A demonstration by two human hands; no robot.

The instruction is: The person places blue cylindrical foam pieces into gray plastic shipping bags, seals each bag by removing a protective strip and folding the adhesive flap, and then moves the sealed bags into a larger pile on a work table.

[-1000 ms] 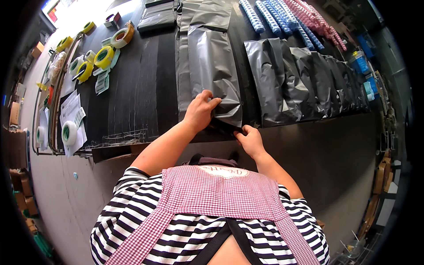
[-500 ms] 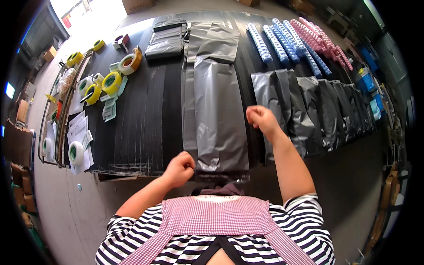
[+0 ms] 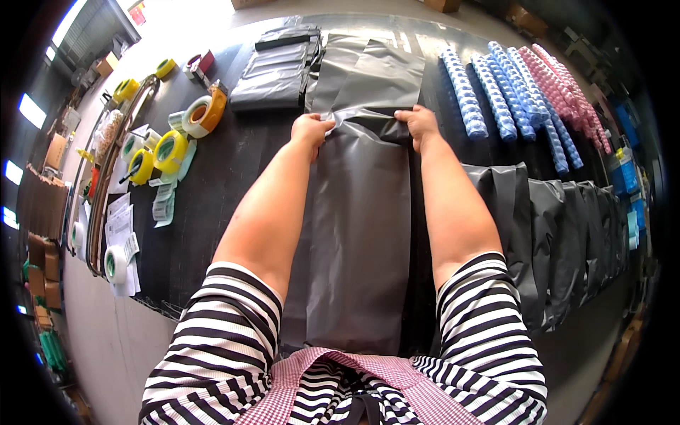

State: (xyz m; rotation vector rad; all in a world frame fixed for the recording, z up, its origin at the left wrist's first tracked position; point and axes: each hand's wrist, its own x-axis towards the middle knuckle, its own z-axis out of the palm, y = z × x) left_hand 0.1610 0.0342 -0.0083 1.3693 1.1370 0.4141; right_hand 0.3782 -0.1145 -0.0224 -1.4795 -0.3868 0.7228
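Observation:
A long dark grey plastic mailing bag lies lengthwise in front of me, its near end by my apron. My left hand is closed on the left edge near its far part. Across from it, my right hand pinches the right edge at the same height. Creases run through the plastic between both hands, and a wide grey flap spreads flat beyond them. More grey plastic shows under and left of this bag. What the fingertips press between them is partly hidden.
A stack of folded dark bags lies left of the far end. Tape rolls, a tape dispenser and papers are along the left. Blue-and-white rolls, pink rolls and overlapping grey bags fill the right.
Both hands have reached forward from near the bag's sides to its far part and taken hold of its edges. My view has shifted forward, and the plastic there is now wrinkled.

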